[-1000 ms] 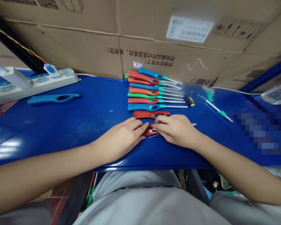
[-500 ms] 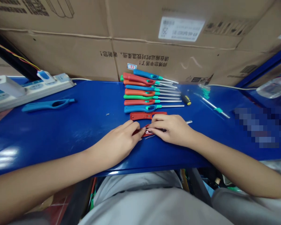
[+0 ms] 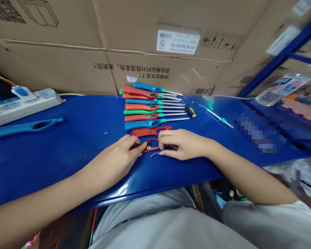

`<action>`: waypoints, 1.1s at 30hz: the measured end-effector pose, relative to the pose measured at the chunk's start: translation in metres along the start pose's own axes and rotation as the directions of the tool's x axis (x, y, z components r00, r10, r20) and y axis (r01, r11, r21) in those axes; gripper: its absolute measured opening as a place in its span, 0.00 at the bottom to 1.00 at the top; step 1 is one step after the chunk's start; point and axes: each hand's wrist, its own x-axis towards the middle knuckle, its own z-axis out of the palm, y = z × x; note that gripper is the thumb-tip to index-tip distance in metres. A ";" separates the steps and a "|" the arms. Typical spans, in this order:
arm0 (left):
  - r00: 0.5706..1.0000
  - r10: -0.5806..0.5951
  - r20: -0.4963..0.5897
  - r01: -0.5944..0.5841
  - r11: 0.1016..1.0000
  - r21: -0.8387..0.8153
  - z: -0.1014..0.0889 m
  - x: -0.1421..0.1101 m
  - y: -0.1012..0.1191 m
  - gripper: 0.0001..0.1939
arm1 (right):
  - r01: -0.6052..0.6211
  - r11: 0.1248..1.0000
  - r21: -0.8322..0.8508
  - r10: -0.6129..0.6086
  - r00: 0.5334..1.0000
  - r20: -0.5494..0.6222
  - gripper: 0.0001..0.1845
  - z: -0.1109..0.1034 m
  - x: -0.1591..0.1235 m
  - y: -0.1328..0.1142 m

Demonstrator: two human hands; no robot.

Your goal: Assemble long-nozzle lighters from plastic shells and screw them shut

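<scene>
On the blue table lies a red half-shell of a long-nosed lighter (image 3: 153, 149), its inside up, with white wire and a small black part in its loop. My left hand (image 3: 120, 155) is closed on the shell's left end, thumb and forefinger pinching near the black part. Curled around its right end is my right hand (image 3: 182, 143), covering most of that end. A thin greyish wire (image 3: 153, 154) sticks out by my right thumb. Just behind lies the matching red half-shell (image 3: 142, 132), untouched.
Several assembled lighters (image 3: 142, 107) lie stacked in a row behind. A yellow-black screwdriver (image 3: 190, 111) and a metal tube with a green piece (image 3: 217, 116) are to the right. Leftward are a blue lighter shell (image 3: 26, 128), a power strip (image 3: 44, 100) and tiny metal pins (image 3: 105, 133). Cardboard boxes (image 3: 134, 58) stand behind.
My right fingers have drawn back rightward from the black part, uncovering more of the shell's loop. My left hand keeps its hold. The camera view has turned to the right.
</scene>
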 end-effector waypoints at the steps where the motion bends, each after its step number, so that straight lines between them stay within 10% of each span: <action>1: 1.000 -0.002 -0.002 0.002 1.000 -0.001 -0.001 0.001 0.001 0.20 | 0.012 1.000 0.029 -0.011 1.000 -0.012 0.07 0.000 0.000 0.001; 33: 0.998 0.040 0.040 -0.042 0.998 0.046 -0.003 -0.003 0.000 0.22 | -0.031 0.982 0.186 0.056 0.990 -0.127 0.04 0.003 0.003 0.010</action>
